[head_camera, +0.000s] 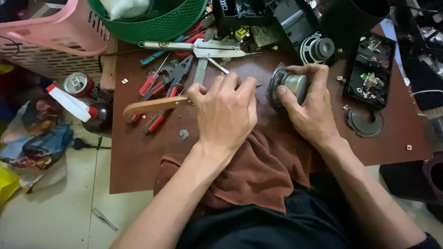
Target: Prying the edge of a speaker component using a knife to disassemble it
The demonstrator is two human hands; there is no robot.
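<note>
Your left hand [226, 113] is clenched around a wooden-handled tool [152, 106], its handle sticking out to the left. Your right hand [307, 108] grips a small speaker [290, 85] standing on edge on the brown table [138, 152], just above the brown cloth [258, 175]. Red pliers [166, 92] lie nearby.
</note>
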